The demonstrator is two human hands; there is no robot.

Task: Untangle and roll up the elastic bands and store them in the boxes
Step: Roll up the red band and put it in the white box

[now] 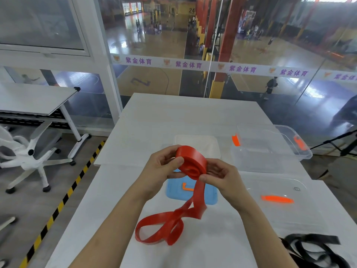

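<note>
A red elastic band (191,161) is partly wound into a thick roll held above the white table (135,117). My left hand (164,163) grips the roll from the left, thumb on its face. My right hand (222,175) pinches the strip where it leaves the roll. The loose tail (164,227) hangs down and loops on the table near me. A tangled black band (313,250) lies at the lower right. A clear box (270,149) with orange clips stands at the right, and a small clear box (199,144) sits behind the roll.
A blue lid (210,196) with an orange clip lies under my hands. A clear lid (280,200) with an orange handle rests at the right. A white office chair (25,155) and a second table (34,101) stand to the left, and a glass wall runs behind.
</note>
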